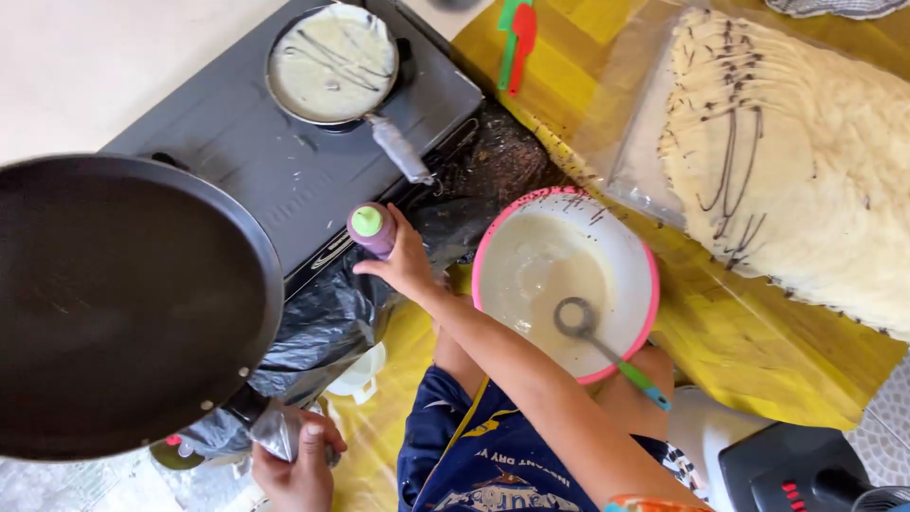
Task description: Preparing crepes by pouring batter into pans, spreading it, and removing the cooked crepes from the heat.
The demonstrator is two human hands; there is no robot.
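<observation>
Left hand [299,465] gripping foil-wrapped handle of a wide matte black pan [123,303], right hand [408,265] clasping purple squeeze bottle [372,228], round pink-rimmed bowl [645,275] holding glossy batter.

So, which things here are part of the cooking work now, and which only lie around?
In use:
- left hand gripping the big dark pan handle
- right hand holding the purple squeeze bottle
- small pan of batter on the stove
- batter bowl with ladle
- stacked crepes

Lying about:
- red and green spatulas
- black plastic bag
</observation>
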